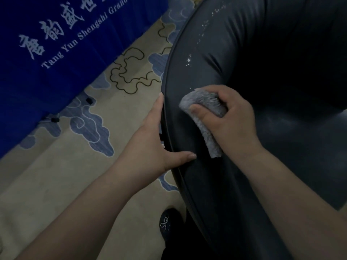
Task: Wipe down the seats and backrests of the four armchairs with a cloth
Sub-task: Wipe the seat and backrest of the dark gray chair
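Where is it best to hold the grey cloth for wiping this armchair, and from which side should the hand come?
Probably at the bunched upper part of the grey cloth, from above, as the right hand grips it now: the loose tail hangs down over the armchair, so it can sweep the white specks further up.

Hotel hall, "Grand" banner (pixel 56 44), cloud-patterned carpet (pixel 75 175)

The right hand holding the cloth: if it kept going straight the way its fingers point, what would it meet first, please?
Most likely the white flecks on the armchair rim, just ahead of the right hand and its grey cloth. Depth is hard to judge from this view.
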